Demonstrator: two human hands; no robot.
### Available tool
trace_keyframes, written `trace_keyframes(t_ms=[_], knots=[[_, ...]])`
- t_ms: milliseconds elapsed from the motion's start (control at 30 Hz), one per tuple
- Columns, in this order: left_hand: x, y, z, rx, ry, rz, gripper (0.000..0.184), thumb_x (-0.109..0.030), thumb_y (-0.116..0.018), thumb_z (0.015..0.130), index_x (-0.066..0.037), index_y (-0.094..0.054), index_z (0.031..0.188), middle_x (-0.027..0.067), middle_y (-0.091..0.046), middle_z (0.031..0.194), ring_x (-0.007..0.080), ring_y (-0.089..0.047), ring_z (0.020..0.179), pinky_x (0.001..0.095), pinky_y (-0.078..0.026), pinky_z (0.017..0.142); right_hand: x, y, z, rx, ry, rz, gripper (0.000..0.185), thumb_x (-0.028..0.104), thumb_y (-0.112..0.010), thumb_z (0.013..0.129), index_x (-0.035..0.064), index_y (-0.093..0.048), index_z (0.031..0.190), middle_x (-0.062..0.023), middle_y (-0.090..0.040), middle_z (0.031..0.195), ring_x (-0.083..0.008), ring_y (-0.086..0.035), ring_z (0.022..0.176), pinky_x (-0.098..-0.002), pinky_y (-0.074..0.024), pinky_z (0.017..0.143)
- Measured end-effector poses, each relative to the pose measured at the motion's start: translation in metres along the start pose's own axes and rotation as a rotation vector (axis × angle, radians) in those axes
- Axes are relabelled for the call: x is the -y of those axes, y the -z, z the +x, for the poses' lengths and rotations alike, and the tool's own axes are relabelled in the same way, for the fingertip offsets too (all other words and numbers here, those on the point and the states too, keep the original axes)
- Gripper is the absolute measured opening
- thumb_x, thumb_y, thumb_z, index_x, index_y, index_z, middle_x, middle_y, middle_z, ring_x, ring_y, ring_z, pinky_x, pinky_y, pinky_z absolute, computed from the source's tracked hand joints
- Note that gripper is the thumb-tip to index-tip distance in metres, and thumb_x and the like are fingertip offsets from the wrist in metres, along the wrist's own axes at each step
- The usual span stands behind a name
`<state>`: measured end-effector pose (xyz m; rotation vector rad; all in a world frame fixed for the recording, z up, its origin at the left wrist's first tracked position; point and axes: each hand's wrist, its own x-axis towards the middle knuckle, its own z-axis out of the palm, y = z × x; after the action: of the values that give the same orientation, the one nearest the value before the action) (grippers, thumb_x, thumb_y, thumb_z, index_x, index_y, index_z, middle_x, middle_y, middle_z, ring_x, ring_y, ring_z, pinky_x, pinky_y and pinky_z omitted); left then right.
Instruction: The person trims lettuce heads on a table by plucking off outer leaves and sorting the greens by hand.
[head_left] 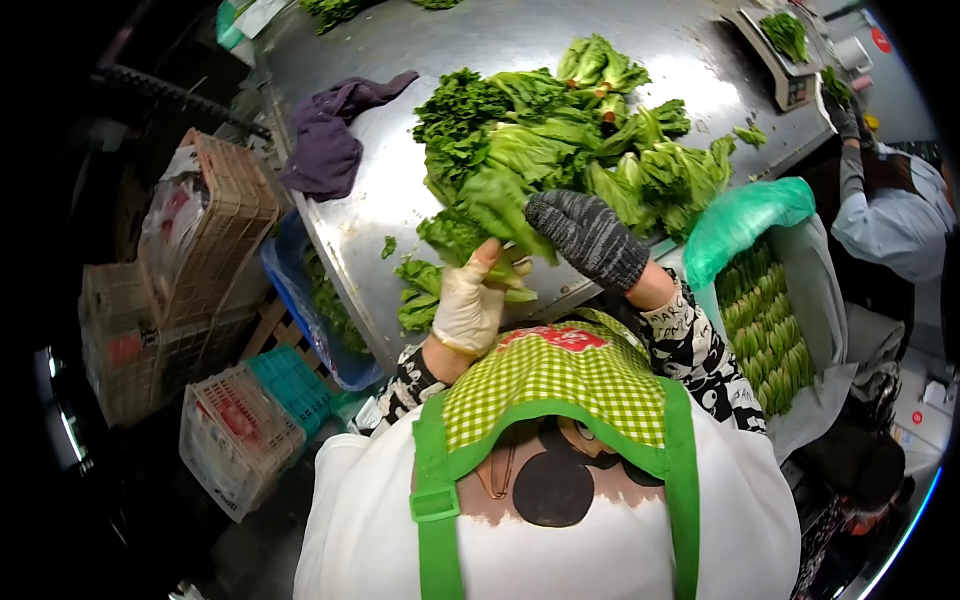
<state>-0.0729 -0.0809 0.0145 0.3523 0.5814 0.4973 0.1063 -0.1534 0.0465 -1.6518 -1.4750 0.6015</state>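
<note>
At the near edge of the steel table (380, 240), both hands are closed on a head of leafy lettuce (497, 205). My left hand (468, 308), in a whitish glove with the thumb tip bare, grips it near its pale stem end. My right hand (590, 238), in a dark grey knit glove, holds its leaves from the right side; the fingertips are partly hidden. Just beyond lies a heap of green lettuce (540, 145), some heads with reddish-brown cut ends. Loose leaves (420, 295) lie beside my left hand.
A purple cloth (325, 145) lies at the table's left. Plastic crates (215, 240) and a blue lined bin (345, 375) stand left. On the right are a lined box of packed greens (765, 330), green plastic (745, 225), a scale (785, 60) and another person (895, 215).
</note>
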Motion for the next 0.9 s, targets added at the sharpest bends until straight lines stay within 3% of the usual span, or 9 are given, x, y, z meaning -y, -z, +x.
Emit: trace_keyframes(t_ms=[100,167,233,333,400,533,667,833,900], knots=[[-0.010,0.002,0.015,-0.080,0.011,-0.096,0.027,-0.014,-0.067,0.084,-0.001,-0.060,0.108,0.0106,-0.066,0.096,0.0217,-0.063,0.087,0.0407,-0.052,0.079,0.008,-0.016,0.008,0.115,-0.227,0.345,0.028,0.016,-0.052,0.090,-0.0023,-0.059,0.110,-0.0171,-0.065,0.097,-0.0303,-0.063,0.086,-0.0377,-0.0508,0.077],[-0.021,-0.006,0.014,-0.053,0.087,-0.222,0.024,-0.008,-0.066,0.085,0.001,-0.059,0.106,0.0106,-0.065,0.098,0.0204,-0.063,0.084,0.0374,-0.055,0.074,0.013,-0.016,0.013,0.026,-0.808,1.111,0.027,0.008,-0.057,0.085,-0.0019,-0.059,0.110,-0.0127,-0.065,0.100,-0.0283,-0.063,0.086,-0.0353,-0.0516,0.073],[-0.021,-0.002,0.017,-0.113,0.058,-0.299,0.024,-0.008,-0.065,0.086,0.001,-0.058,0.106,0.0116,-0.064,0.099,0.0214,-0.062,0.086,0.0374,-0.055,0.076,-0.002,-0.023,0.004,-0.073,-0.373,0.496,0.028,0.006,-0.062,0.081,-0.0018,-0.060,0.108,-0.0131,-0.065,0.097,-0.0282,-0.063,0.083,-0.0358,-0.0515,0.072],[-0.020,-0.001,0.020,-0.132,0.022,-0.392,0.025,-0.009,-0.063,0.087,0.002,-0.057,0.109,0.0139,-0.063,0.103,0.0254,-0.061,0.091,0.0396,-0.053,0.081,0.015,-0.023,-0.004,-0.203,0.003,-0.009,0.036,0.013,-0.074,0.071,-0.0003,-0.062,0.103,-0.0143,-0.063,0.091,-0.0297,-0.062,0.082,-0.0374,-0.0500,0.072],[-0.018,0.003,0.025,-0.156,0.008,-0.439,0.028,-0.010,-0.063,0.087,0.000,-0.056,0.112,0.0150,-0.062,0.107,0.0278,-0.060,0.095,0.0433,-0.051,0.085,0.042,-0.027,-0.003,-0.241,-0.102,0.058,0.039,0.017,-0.076,0.068,0.0020,-0.063,0.102,-0.0146,-0.062,0.090,-0.0310,-0.061,0.082,-0.0389,-0.0492,0.073],[-0.021,-0.005,0.022,-0.116,0.043,-0.424,0.025,-0.010,-0.065,0.086,0.001,-0.056,0.108,0.0133,-0.063,0.103,0.0247,-0.060,0.096,0.0383,-0.052,0.087,0.051,-0.023,0.002,-0.141,0.228,-0.453,0.036,0.019,-0.076,0.067,0.0045,-0.064,0.098,-0.0128,-0.062,0.087,-0.0311,-0.059,0.079,-0.0420,-0.0469,0.072],[-0.022,-0.009,0.015,-0.092,0.005,-0.513,0.030,-0.014,-0.070,0.083,-0.002,-0.057,0.107,0.0117,-0.063,0.103,0.0256,-0.058,0.099,0.0416,-0.048,0.091,0.029,-0.043,0.004,-0.288,0.135,-0.200,0.025,0.013,-0.071,0.073,0.0033,-0.065,0.096,-0.0130,-0.061,0.079,-0.0312,-0.059,0.073,-0.0393,-0.0480,0.066],[-0.015,0.012,0.010,-0.074,-0.034,-0.420,0.040,-0.013,-0.074,0.078,-0.005,-0.055,0.112,0.0110,-0.061,0.108,0.0270,-0.055,0.102,0.0437,-0.045,0.086,0.034,-0.048,0.006,-0.229,-0.595,0.799,0.017,0.015,-0.064,0.086,-0.0012,-0.066,0.089,-0.0073,-0.067,0.080,-0.0102,-0.061,0.067,-0.0270,-0.0494,0.059],[-0.015,0.012,0.006,-0.088,-0.047,-0.335,0.035,-0.010,-0.072,0.080,-0.004,-0.056,0.111,0.0105,-0.062,0.105,0.0253,-0.057,0.098,0.0401,-0.047,0.083,0.034,-0.050,0.008,-0.135,-0.612,0.708,0.016,0.015,-0.063,0.087,-0.0012,-0.065,0.089,-0.0067,-0.066,0.076,-0.0103,-0.060,0.063,-0.0263,-0.0484,0.057]])
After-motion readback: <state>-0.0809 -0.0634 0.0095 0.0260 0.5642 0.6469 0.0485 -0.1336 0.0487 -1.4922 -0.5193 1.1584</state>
